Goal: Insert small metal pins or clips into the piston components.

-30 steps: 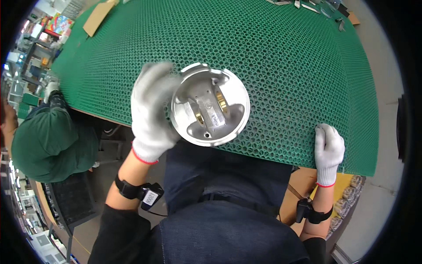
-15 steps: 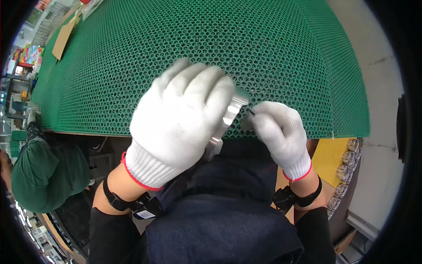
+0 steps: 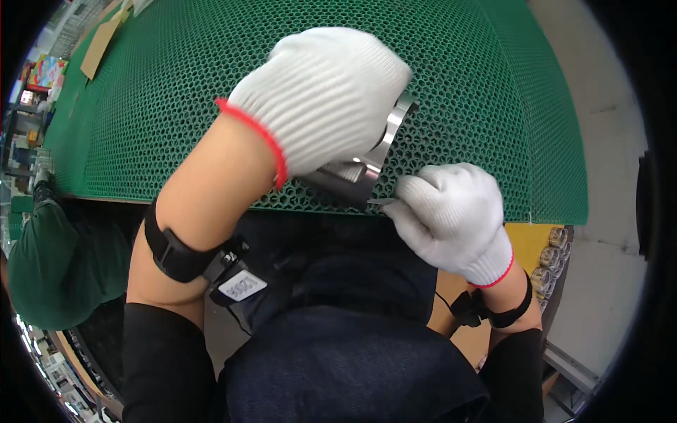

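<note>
My left hand (image 3: 331, 92), in a white knit glove with a red cuff, is closed around a shiny curved metal part (image 3: 386, 144) with a dark inner face. Its rim sticks out past my fingers, and much of it is hidden under the glove. My right hand (image 3: 451, 215), gloved the same way, pinches a small thin silvery blade-like tool (image 3: 381, 201). The tool's tip points left and lies at the lower edge of the metal part; whether it touches I cannot tell. The rest of the tool is hidden in my fingers.
Under my hands lies a green honeycomb mat (image 3: 451, 63) covering the table. Several shiny metal rings (image 3: 546, 271) stand by a yellow sheet (image 3: 525, 243) at right. A brown cardboard piece (image 3: 100, 46) lies far left. A person in green (image 3: 63, 261) sits at left.
My left hand has turned over and moved up and to the right, tilting the metal part so its inner face shows. My right hand has shifted slightly down, its tool now at the part's edge.
</note>
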### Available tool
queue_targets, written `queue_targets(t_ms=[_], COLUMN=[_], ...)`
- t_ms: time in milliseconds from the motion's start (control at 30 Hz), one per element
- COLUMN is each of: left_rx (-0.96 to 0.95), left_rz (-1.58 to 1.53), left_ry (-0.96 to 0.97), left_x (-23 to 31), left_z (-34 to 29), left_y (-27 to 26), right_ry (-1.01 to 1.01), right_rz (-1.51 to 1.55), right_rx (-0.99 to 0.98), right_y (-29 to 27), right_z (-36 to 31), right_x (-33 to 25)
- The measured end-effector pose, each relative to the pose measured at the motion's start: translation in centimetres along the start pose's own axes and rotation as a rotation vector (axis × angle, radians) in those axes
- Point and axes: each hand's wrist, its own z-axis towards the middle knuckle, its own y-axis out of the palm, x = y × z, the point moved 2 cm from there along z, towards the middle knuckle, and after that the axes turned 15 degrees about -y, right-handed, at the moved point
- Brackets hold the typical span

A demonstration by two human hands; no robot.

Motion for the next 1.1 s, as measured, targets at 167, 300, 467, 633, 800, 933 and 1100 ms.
queue_targets(t_ms=[167,300,467,633,800,933,1100], left_rx=[-0.147,-0.108,0.378,0.442,0.227,0.230,0.298], left_rz=[0.047,-0.063,-0.665,-1.463,-1.200,-1.447,-0.816], left_ry=[-0.044,-0.049,-0.132,-0.578,-0.571,-0.751,-0.396], left_x=[0.5,-0.2,-6.1,-6.8,-7.6,-8.7,-11.8], left_z=[1.0,-0.3,-4.8,-12.8,-14.0,-15.4,-9.6], left_y=[-0.7,-0.9,1.2,6.3,5.4,5.8,6.3], right_ry=[0.014,-0.005,0.222,0.369,0.394,0.515,0.735], right_rz=[-0.074,-0.009,0.475,0.757,1.011,1.260,1.364], right_rx=[-0.113,-0.418,-0.014,-0.085,-0.134,-0.135,0.080], right_y=[-0.2,0.5,-0.6,0.5,1.2,1.1,1.3], right_z=[0.1,-0.1,-2.9,-3.7,-0.5,-3.0,-5.0], right_x=[-0.4,-0.7,-0.4,-0.1,-0.6,-0.7,-1.1])
